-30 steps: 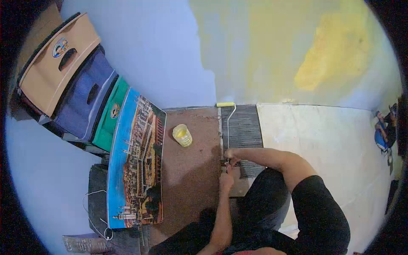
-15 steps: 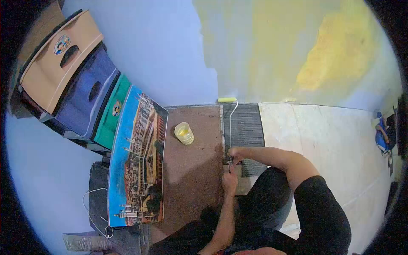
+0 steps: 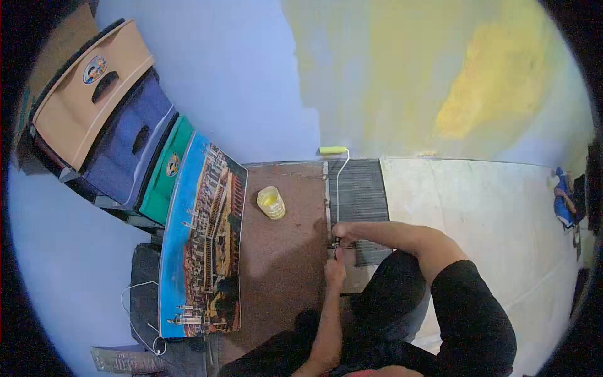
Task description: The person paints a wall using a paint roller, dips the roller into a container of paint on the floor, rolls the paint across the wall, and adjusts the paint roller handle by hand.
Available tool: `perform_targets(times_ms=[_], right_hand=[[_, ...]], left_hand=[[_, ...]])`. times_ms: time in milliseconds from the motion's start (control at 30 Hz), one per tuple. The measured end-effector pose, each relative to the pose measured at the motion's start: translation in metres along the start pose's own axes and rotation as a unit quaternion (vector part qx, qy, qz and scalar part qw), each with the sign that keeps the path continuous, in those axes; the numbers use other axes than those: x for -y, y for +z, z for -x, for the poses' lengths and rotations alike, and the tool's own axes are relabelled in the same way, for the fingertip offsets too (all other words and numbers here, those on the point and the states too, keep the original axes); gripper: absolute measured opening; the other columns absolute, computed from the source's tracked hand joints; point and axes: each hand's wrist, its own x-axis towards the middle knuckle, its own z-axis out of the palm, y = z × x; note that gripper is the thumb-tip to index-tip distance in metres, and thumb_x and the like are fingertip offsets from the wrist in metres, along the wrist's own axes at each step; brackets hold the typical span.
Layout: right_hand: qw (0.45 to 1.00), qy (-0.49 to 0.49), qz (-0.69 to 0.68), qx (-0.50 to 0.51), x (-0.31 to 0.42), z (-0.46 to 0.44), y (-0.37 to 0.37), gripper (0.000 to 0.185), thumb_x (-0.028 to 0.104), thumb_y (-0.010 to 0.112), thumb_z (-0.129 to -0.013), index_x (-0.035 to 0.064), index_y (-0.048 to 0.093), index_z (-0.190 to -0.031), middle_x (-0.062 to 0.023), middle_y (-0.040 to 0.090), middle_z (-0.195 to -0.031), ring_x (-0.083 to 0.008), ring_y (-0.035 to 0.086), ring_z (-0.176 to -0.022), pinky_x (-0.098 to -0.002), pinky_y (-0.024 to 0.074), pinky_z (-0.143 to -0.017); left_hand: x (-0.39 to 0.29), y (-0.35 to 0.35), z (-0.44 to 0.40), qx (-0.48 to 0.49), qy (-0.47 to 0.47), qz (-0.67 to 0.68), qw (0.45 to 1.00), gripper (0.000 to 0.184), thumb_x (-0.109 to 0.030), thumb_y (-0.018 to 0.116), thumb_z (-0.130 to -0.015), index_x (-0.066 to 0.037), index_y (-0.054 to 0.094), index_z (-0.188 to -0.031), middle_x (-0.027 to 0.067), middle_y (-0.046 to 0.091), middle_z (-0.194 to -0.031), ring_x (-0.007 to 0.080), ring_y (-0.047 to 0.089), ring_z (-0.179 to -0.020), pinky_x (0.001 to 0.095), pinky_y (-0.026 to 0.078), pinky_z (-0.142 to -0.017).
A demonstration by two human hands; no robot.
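Note:
Both hands are on one paint roller. Its yellow-green sleeve (image 3: 333,150) lies level against the bottom of the wall, just above the floor edge. A thin white rod runs down from it to the handle. My right hand (image 3: 343,232) is closed round the upper part of the grip. Below it, my left hand (image 3: 335,269) is closed on the lower end of the handle. My fingers hide most of the grip. To the left, a translucent tub (image 3: 271,203) with yellow paint in it stands on the brown floor covering (image 3: 282,245).
The wall (image 3: 389,81) is pale blue at left, patchy yellow at right. Left stand stacked chairs (image 3: 94,113) and a city picture panel (image 3: 201,245). A dark ribbed mat (image 3: 358,195) and pale sheeting (image 3: 471,220) cover the floor. A blue item (image 3: 563,198) lies far right.
The scene sits slightly lower in the view. The roller sleeve has risen very slightly relative to the wall's bottom edge. Both hands keep their hold on the handle.

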Motion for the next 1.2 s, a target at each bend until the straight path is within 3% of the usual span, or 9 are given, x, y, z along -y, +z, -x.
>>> perform_targets(times_ms=[200, 300, 433, 967, 1000, 1033, 1067, 1167, 1200], right_hand=[[0.984, 0.049, 0.125, 0.12, 0.006, -0.009, -0.007, 0.035, 0.026, 0.076, -0.07, -0.0003, 0.061, -0.089, -0.011, 0.061, -0.079, -0.0288, 0.059, -0.074, -0.0414, 0.0467, -0.064], [0.98, 0.104, 0.079, 0.147, 0.014, -0.01, -0.011, 0.04, 0.026, 0.079, -0.064, 0.0038, 0.062, -0.092, -0.0114, 0.063, -0.084, -0.0304, 0.059, -0.079, -0.0383, 0.0477, -0.068], [0.909, 0.092, -0.403, 0.046, 0.021, 0.008, -0.019, 0.033, 0.021, 0.076, -0.067, 0.0055, 0.063, -0.092, -0.0072, 0.063, -0.086, -0.0251, 0.059, -0.077, -0.0365, 0.0487, -0.069], [0.99, 0.132, -0.029, -0.029, 0.003, -0.011, -0.011, 0.022, 0.017, 0.062, -0.078, 0.0013, 0.063, -0.093, -0.0181, 0.064, -0.083, -0.0345, 0.065, -0.074, -0.0502, 0.0553, -0.066], [0.969, 0.199, -0.133, -0.063, 0.009, -0.011, -0.01, 0.021, 0.017, 0.061, -0.078, 0.0011, 0.063, -0.093, -0.0188, 0.064, -0.083, -0.0351, 0.065, -0.074, -0.0511, 0.0557, -0.066], [0.847, 0.369, -0.361, -0.127, 0.016, -0.02, -0.006, 0.019, 0.014, 0.057, -0.081, 0.0001, 0.063, -0.092, -0.0189, 0.064, -0.082, -0.0351, 0.065, -0.072, -0.052, 0.0559, -0.064], [0.639, 0.507, -0.549, -0.18, 0.023, -0.025, -0.002, 0.018, 0.012, 0.053, -0.083, -0.0008, 0.063, -0.092, -0.019, 0.064, -0.082, -0.0352, 0.065, -0.07, -0.0528, 0.0561, -0.062], [0.748, 0.418, -0.498, -0.135, 0.016, -0.021, -0.009, 0.018, 0.009, 0.048, -0.086, -0.0017, 0.062, -0.089, -0.016, 0.064, -0.08, -0.0326, 0.065, -0.067, -0.0502, 0.0571, -0.061], [0.703, 0.453, -0.517, -0.182, 0.03, -0.025, -0.023, 0.018, 0.011, 0.048, -0.087, -0.0016, 0.061, -0.09, -0.0154, 0.063, -0.079, -0.0318, 0.065, -0.066, -0.0498, 0.0572, -0.06]], left_hand=[[0.052, 0.049, -0.022, -0.099, 0.111, -0.053, 0.987, 0.087, -0.068, 0.022, -0.089, 0.008, 0.058, -0.067, 0.0219, 0.053, -0.057, 0.0383, 0.055, -0.056, 0.0473, 0.043, -0.053], [0.04, 0.033, -0.017, -0.023, 0.076, -0.016, 0.997, 0.087, -0.066, 0.024, -0.089, 0.012, 0.06, -0.083, 0.0293, 0.059, -0.074, 0.0428, 0.059, -0.072, 0.0499, 0.046, -0.065], [0.016, 0.019, -0.004, -0.034, 0.0, -0.021, 0.999, 0.082, -0.062, 0.03, -0.09, 0.014, 0.061, -0.09, 0.0329, 0.061, -0.083, 0.0474, 0.059, -0.081, 0.0523, 0.045, -0.073], [-0.051, -0.034, 0.03, -0.075, -0.024, 0.043, 0.996, 0.074, -0.059, 0.032, -0.091, 0.007, 0.065, -0.076, 0.0314, 0.058, -0.069, 0.0466, 0.059, -0.068, 0.053, 0.043, -0.06], [-0.049, -0.032, 0.027, -0.077, -0.005, 0.034, 0.996, 0.072, -0.056, 0.032, -0.092, 0.006, 0.065, -0.081, 0.0303, 0.059, -0.071, 0.0462, 0.059, -0.07, 0.0524, 0.043, -0.062], [-0.044, -0.028, 0.023, -0.079, 0.014, 0.025, 0.996, 0.069, -0.054, 0.032, -0.093, 0.006, 0.065, -0.085, 0.0292, 0.06, -0.073, 0.0457, 0.059, -0.071, 0.0519, 0.044, -0.063], [-0.039, -0.025, 0.021, -0.079, 0.034, 0.016, 0.996, 0.066, -0.052, 0.032, -0.094, 0.006, 0.064, -0.09, 0.0281, 0.061, -0.075, 0.0452, 0.059, -0.073, 0.0513, 0.044, -0.065], [-0.018, -0.01, 0.009, -0.164, 0.141, -0.021, 0.976, 0.063, -0.05, 0.035, -0.094, 0.006, 0.064, -0.09, 0.0292, 0.06, -0.076, 0.0463, 0.058, -0.073, 0.0512, 0.045, -0.065], [-0.018, -0.012, 0.006, -0.153, 0.116, -0.007, 0.981, 0.062, -0.049, 0.036, -0.094, 0.006, 0.064, -0.09, 0.0291, 0.06, -0.076, 0.047, 0.058, -0.073, 0.0515, 0.045, -0.065]])
